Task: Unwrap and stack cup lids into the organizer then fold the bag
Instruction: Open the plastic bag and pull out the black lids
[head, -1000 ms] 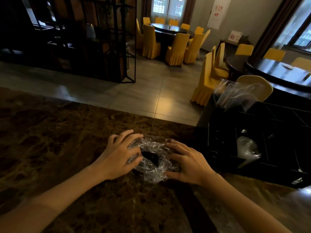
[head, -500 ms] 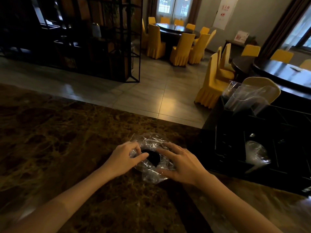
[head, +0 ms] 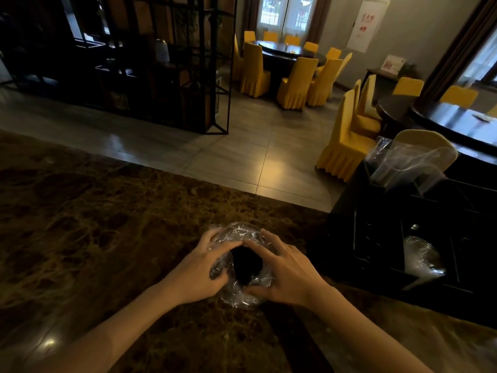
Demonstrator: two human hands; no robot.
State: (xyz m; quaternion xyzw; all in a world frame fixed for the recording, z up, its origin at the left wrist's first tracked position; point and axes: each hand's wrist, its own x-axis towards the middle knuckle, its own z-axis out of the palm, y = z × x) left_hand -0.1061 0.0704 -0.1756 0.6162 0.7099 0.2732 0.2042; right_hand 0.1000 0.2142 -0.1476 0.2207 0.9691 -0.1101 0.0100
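Hands: left hand and right hand both closed on crinkled clear plastic bag wrapping black round lids.
Risk: film tears; lids scatter toward black compartmented organizer at 3 o'clock.

Dim, window-lit room; glare on floor tiles; wide-angle bending at edges.

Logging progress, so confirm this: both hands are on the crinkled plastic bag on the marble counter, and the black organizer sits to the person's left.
Wrong on one point: the black organizer sits to the person's right. The head view shows it. Both the left hand and right hand are on the crinkled plastic bag on the marble counter.
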